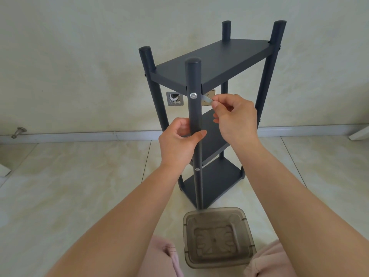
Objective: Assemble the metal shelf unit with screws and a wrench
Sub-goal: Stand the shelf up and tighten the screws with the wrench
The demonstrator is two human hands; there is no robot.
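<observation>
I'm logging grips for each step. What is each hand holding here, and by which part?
The left hand grips the shelf's front post at mid-height, below the top screw. The right hand pinches the flat wrench by its outer end.

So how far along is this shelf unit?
Mostly built: three shelves sit on four posts, and the shelf unit stands upright. In hand: the left hand grips the front post while the right hand holds the wrench beside the top screw. Left: tightening it.
</observation>
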